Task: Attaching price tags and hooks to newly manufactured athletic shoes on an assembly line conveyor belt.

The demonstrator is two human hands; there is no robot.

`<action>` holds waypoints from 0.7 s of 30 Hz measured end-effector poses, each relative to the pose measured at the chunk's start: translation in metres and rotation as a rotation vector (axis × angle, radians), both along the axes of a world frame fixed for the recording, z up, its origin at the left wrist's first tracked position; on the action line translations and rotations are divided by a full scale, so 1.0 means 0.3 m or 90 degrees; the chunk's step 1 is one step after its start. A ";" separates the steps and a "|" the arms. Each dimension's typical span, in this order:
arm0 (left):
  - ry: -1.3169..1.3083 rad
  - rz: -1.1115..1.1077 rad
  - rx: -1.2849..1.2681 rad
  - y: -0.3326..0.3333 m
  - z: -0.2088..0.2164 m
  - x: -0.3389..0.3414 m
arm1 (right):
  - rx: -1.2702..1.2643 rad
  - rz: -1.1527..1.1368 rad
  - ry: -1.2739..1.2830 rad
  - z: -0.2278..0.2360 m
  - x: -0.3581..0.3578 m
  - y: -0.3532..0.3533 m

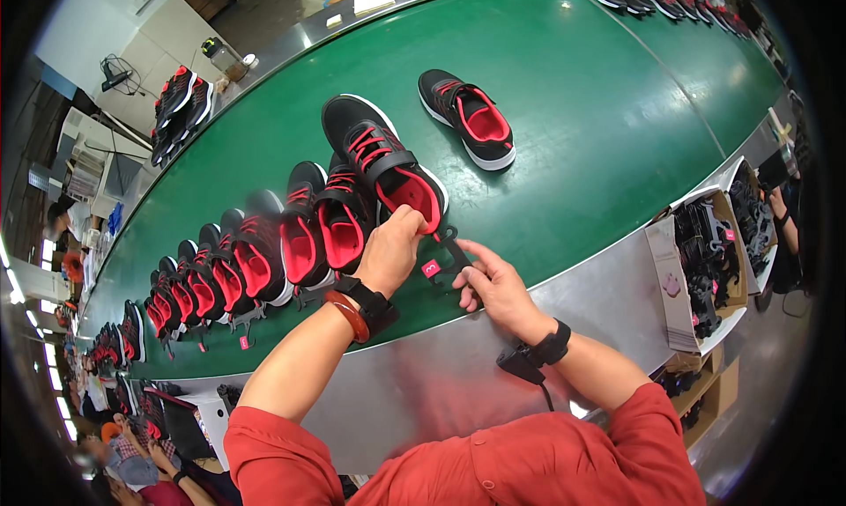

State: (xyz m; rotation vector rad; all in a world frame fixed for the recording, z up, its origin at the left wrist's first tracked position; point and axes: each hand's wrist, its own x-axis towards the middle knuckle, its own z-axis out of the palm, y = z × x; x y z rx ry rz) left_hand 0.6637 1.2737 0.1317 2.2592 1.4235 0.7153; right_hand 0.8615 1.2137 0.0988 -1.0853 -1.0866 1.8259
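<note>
A black sneaker with red lining and laces [379, 149] is tilted above the row, its heel toward me. My left hand [392, 249] is closed on the rim of that heel. In my right hand [498, 286] is a black plastic shoe hanger [456, 252], its hooked end close to the sneaker's heel. A pink tag [431, 268] shows on the hanger's side. Farther off to the right, a single matching sneaker [469, 118] stands on the green conveyor belt [573, 154]. My fingers partly hide the heel where the hanger meets it.
Several matching sneakers [256, 264] line the belt to the left, some with hangers. Open cartons of black hangers [705, 259] stand at the right. A metal edge [423, 391] runs between me and the belt. More shoes and another person's hands are at the far right.
</note>
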 end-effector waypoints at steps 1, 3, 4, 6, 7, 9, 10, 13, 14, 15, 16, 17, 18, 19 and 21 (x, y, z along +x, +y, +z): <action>0.009 0.000 -0.001 0.001 -0.001 0.007 | 0.001 -0.015 0.008 -0.006 -0.001 -0.003; 0.028 0.003 -0.003 -0.003 -0.003 -0.005 | -0.024 0.085 -0.051 0.019 0.004 0.015; 0.021 0.003 0.001 -0.003 -0.018 -0.014 | -0.037 0.137 -0.084 0.029 0.008 0.033; 0.014 0.023 0.023 -0.008 -0.023 -0.069 | 0.050 0.185 -0.150 0.053 -0.003 0.082; 0.015 0.037 0.031 -0.018 -0.025 -0.068 | 0.030 0.175 -0.141 0.066 0.001 0.093; 0.024 0.034 0.056 -0.030 -0.017 -0.069 | 0.014 0.151 -0.098 0.091 -0.002 0.103; 0.023 -0.037 0.037 -0.039 0.014 -0.063 | 0.009 0.133 -0.064 0.086 0.001 0.103; 0.203 -0.127 0.087 -0.060 -0.013 -0.064 | 0.041 0.135 -0.081 0.082 0.001 0.106; 0.228 -0.153 0.085 -0.059 0.002 -0.059 | 0.069 0.150 -0.139 0.105 0.000 0.112; 0.236 -0.144 0.073 -0.072 0.001 -0.065 | 0.087 0.183 -0.141 0.107 -0.017 0.128; 0.247 -0.140 0.062 -0.081 0.009 -0.081 | 0.104 0.210 -0.139 0.111 -0.033 0.145; 0.270 -0.137 0.053 -0.080 0.007 -0.079 | 0.117 0.228 -0.143 0.110 -0.018 0.164; 0.274 -0.118 0.046 -0.086 0.029 -0.071 | 0.197 0.143 -0.172 0.098 0.006 0.195; 0.281 -0.106 0.039 -0.092 0.058 -0.090 | 0.275 0.051 -0.199 0.106 0.020 0.236; 0.265 -0.052 -0.032 -0.132 0.096 -0.119 | 0.433 -0.026 -0.357 0.177 0.022 0.318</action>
